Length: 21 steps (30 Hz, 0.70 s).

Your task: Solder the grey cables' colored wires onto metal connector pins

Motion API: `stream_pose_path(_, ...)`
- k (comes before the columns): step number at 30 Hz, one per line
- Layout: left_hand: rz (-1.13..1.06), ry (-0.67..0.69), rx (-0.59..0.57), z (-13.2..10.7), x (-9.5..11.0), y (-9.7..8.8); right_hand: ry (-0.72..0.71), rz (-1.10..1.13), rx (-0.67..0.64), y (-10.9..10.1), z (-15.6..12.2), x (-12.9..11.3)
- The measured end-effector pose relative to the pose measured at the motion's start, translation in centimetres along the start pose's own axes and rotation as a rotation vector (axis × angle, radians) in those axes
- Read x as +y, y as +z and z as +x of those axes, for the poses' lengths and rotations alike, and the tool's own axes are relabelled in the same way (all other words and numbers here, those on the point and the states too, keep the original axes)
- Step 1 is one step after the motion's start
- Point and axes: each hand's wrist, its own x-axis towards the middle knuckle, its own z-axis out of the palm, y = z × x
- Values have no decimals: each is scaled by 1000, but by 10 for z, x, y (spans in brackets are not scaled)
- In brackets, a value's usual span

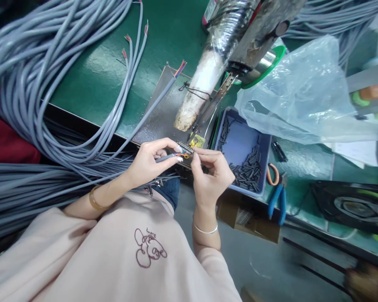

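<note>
My left hand is closed with its fingertips pinched on the end of a grey cable. Thin coloured wires fan out of that cable toward a small metal multi-pin connector. My right hand pinches the connector's right end between thumb and forefinger. Just beyond the connector, the tip of a soldering iron points down near a yellow piece. Whether the wires touch the pins is too small to tell.
Large coils of grey cable lie at the left. To the right are a blue bin of small black tubes, blue-handled cutters, a plastic bag and a black fan. A white wrapped rod slants above the metal plate.
</note>
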Motion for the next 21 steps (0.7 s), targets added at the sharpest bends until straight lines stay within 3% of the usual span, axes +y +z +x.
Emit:
stream_pose_path(4,-24,45,60,-3,-3,5,-34,-5,26,3,-3,1)
stream_pose_path(10,164,171,207,-4,-4,15,-100,-39,89,10,-7,1)
stream_pose_path(15,212,213,256,-1,-4,20,-115,-63,86,10,-6,0)
stream_pose_path(18,198,193,204,1,-1,14,-124,-66,68,7,-3,1)
stream_pose_path(21,186,126,30,4,3,3,-129,-71,22,4,-2,2)
